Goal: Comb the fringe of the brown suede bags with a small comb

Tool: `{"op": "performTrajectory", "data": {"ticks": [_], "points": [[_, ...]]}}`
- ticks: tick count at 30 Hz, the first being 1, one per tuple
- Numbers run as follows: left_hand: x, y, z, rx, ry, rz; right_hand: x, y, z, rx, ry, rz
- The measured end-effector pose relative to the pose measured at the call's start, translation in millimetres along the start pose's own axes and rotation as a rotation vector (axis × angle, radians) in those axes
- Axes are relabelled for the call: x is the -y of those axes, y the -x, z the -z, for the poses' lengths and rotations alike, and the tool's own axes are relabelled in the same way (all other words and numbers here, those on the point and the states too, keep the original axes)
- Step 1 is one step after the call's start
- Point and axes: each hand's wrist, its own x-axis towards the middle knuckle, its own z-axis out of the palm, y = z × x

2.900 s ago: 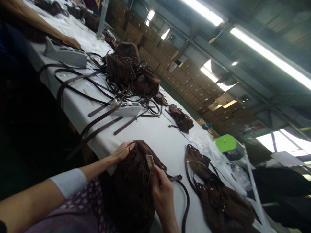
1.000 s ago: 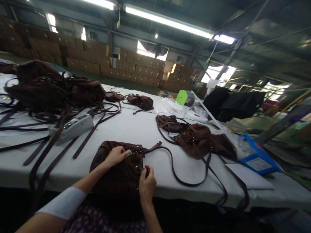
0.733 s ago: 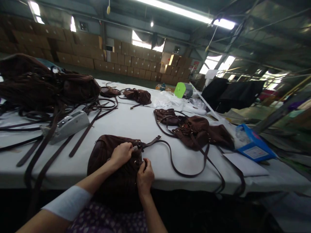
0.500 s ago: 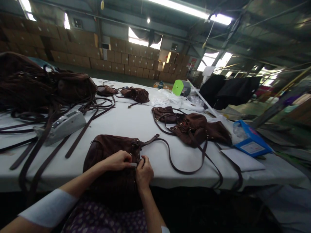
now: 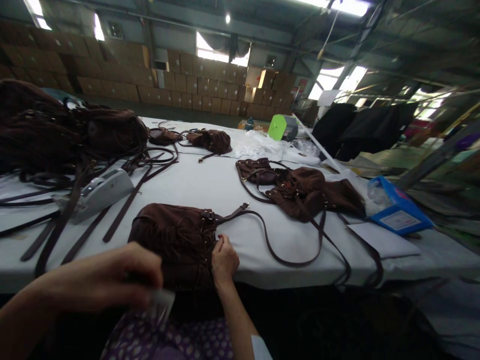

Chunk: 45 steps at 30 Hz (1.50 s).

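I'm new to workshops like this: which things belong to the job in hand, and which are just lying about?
In use:
near brown bag, right hand at its edge
pale, blurred piece in the left hand

Apparently just lying about:
tape dispenser
piled bags
blue box
white sheet

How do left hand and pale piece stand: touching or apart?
Touching. The head view shows the pale piece, though motion-blurred, jutting from the fingertips of the left hand, with no gap between.

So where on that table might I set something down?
Bare cloth shows between the grey tape dispenser and the bags on the right, beyond the nearest bag; a smaller patch lies within the curving strap. The left is crowded with piled bags and straps.
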Motion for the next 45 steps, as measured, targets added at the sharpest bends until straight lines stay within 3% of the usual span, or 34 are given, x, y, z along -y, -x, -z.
{"op": "performTrajectory", "data": {"ticks": [1,4,5,8,10,13,17,20,24,26,27,29,31,32,33,36,38,41,43,45], "points": [[-1.4,-15.1,2.0,-0.018,-0.031,-0.021,0.6,0.1,0.0,-0.001,0.003,0.003],[0.5,-84.2,-4.9,-0.303,-0.247,-0.032,1.6,1.4,1.8,-0.002,0.020,0.018],[3.1,-108.4,-11.6,-0.338,-0.344,-0.014,1.8,1.7,2.8,-0.002,0.028,0.025],[13.6,-158.5,-40.7,-0.226,-0.555,0.064,1.7,1.6,5.7,-0.002,0.048,0.043],[20.8,-165.4,-61.2,-0.153,-0.581,0.028,1.6,1.0,6.5,-0.001,0.054,0.043],[28.6,-144.4,-80.2,-0.062,-0.635,-0.094,2.2,0.8,6.1,0.006,0.051,0.030],[30.8,-98.9,-80.6,0.080,-0.690,-0.193,4.7,1.9,6.2,0.017,0.058,0.011],[30.7,-62.1,-77.1,0.230,-0.511,-0.171,6.0,2.8,7.2,0.016,0.070,0.005],[24.3,-10.5,-69.4,0.590,-0.225,-0.265,5.4,2.5,5.8,0.011,0.069,-0.004],[13.6,2.6,-58.9,0.643,-0.147,-0.242,5.0,2.0,4.4,0.012,0.066,-0.013],[6.9,2.3,-52.5,0.597,-0.129,-0.224,5.0,1.8,3.9,0.015,0.067,-0.019],[-5.2,-13.7,-41.6,0.329,-0.186,-0.210,5.5,1.5,3.9,0.020,0.073,-0.025],[-9.5,-45.3,-37.7,-0.027,-0.369,-0.233,6.2,1.2,5.1,0.025,0.086,-0.022],[-7.8,-63.4,-39.2,-0.155,-0.476,-0.214,6.6,1.0,6.0,0.028,0.093,-0.018],[-3.7,-80.6,-42.5,-0.201,-0.579,-0.168,6.9,0.7,7.0,0.030,0.100,-0.013],[16.8,-114.0,-57.7,-0.073,-0.726,-0.063,7.1,-0.2,8.5,0.037,0.117,-0.006],[30.2,-114.5,-65.4,0.030,-0.692,-0.075,6.8,-0.5,7.8,0.038,0.120,-0.010],[39.7,-87.4,-68.1,0.160,-0.554,-0.128,7.0,-0.7,5.9,0.036,0.118,-0.023],[37.9,-58.9,-67.0,0.342,-0.390,-0.182,7.5,-0.9,5.1,0.036,0.118,-0.037],[30.7,-29.6,-64.8,0.601,-0.174,-0.254,8.2,-1.1,5.1,0.040,0.121,-0.054]]}}
